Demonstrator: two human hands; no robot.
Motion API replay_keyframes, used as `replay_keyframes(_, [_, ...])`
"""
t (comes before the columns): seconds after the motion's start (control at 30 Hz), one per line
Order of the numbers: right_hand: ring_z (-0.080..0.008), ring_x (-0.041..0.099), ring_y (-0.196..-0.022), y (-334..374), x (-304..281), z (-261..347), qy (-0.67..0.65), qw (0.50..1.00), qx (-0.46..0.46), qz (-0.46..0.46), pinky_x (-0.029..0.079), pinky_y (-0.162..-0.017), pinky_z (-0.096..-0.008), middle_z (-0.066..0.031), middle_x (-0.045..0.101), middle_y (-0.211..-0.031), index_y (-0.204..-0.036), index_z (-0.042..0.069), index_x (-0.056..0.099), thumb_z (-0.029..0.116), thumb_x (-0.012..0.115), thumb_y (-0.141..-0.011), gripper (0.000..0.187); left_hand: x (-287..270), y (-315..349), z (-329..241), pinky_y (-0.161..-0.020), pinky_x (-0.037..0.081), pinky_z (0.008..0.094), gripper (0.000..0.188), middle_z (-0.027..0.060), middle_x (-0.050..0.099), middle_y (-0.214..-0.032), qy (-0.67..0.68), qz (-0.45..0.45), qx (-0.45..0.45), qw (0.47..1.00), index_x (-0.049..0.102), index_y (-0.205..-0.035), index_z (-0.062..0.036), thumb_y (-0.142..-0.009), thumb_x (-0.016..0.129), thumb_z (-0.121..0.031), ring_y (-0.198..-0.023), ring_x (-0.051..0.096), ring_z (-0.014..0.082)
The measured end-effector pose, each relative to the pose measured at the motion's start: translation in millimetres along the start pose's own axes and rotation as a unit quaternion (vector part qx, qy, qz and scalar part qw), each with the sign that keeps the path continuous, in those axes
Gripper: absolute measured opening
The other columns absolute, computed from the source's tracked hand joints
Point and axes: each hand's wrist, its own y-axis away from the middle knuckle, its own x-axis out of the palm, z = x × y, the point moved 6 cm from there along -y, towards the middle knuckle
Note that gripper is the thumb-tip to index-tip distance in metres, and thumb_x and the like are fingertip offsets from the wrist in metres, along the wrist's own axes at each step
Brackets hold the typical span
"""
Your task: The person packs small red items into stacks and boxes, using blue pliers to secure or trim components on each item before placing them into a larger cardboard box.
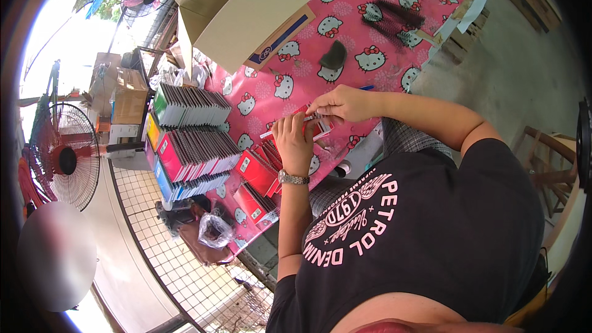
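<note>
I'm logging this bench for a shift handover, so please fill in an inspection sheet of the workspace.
Surface: pink cat-print tablecloth.
Job's things: stacked spiral-bound notebooks in several cover colours; loose red notebooks beside them.
Clutter: open cardboard box; black wire strips; dark curved object, kind unclear; clear plastic bag.
Hands: left hand holds a red-covered notebook; right hand touches it, grip unclear.
Cables: nothing seen for certain.
Surroundings: standing fan at left; wooden chair at right.

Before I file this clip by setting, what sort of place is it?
Probably a small workshop or packing area: stacked wire-bound notebooks and an open cardboard box sit on a pink-covered table, with a fan nearby.
</note>
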Motion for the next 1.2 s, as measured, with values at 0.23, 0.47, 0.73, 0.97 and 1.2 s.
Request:
replay_keyframes(0.23, [-0.0282,0.064,-0.079,4.4,-2.2,27.5,0.219,0.967,-0.102,-0.074,0.051,-0.075,-0.0387,-0.0092,0.063,-0.087,-0.113,0.006,0.057,0.008,0.064,-0.089,0.026,-14.5,-5.7,-10.0,-0.099,0.039,0.0458,0.03,0.0106,0.063,-0.1,0.062,0.019,-0.001,0.998,0.059,-0.115,-0.0067,-0.086,0.065,-0.014,-0.099,0.058,0.0305])
replay_keyframes(0.47, [-0.0301,0.067,-0.086,-7.6,-3.2,23.5,0.166,0.983,-0.077,-0.024,0.052,-0.079,-0.04,-0.0129,0.066,-0.087,-0.114,0.006,0.052,0.015,0.055,-0.097,0.019,-18.0,-5.4,-12.5,-0.101,0.039,0.0465,0.029,0.0113,0.064,-0.1,0.052,0.014,0.008,0.999,0.059,-0.114,-0.006,-0.087,0.066,-0.016,-0.099,0.059,0.031])
replay_keyframes(0.73, [-0.0435,0.043,-0.133,-52.1,-82.1,-122.9,0.574,0.784,0.089,-0.217,0.041,-0.105,-0.0528,-0.0244,0.041,-0.144,-0.13,0.006,0.049,0.037,0.067,-0.087,0.055,-12.2,-0.8,-6.1,-0.113,0.029,0.0504,0.027,0.0099,0.063,-0.111,-0.01,0.051,-0.026,0.998,0.06,-0.113,-0.0099,-0.092,0.064,-0.026,-0.111,0.054,0.0332])
replay_keyframes(0.97, [-0.0189,0.054,-0.115,-46.2,-34.9,-26.8,-0.198,0.976,-0.041,0.08,0.043,-0.098,-0.033,-0.0096,0.061,-0.119,-0.129,0.007,0.059,0.03,0.071,-0.084,0.052,-11.6,6.4,7.7,-0.096,0.038,0.0477,0.031,0.0124,0.062,-0.109,-0.001,0.022,-0.083,0.996,0.064,-0.106,-0.007,-0.079,0.076,-0.017,-0.108,0.052,0.0346])
replay_keyframes(1.2, [-0.0165,0.058,-0.105,-27.3,-31.6,-22.9,-0.164,0.974,0.032,0.153,0.045,-0.093,-0.0297,-0.0053,0.058,-0.118,-0.123,0.006,0.065,0.028,0.076,-0.079,0.05,-8.1,-4.7,0.6,-0.096,0.035,0.0467,0.035,0.008,0.06,-0.108,0.021,0.023,-0.079,0.996,0.065,-0.105,-0.0116,-0.077,0.078,-0.026,-0.108,0.051,0.0317])
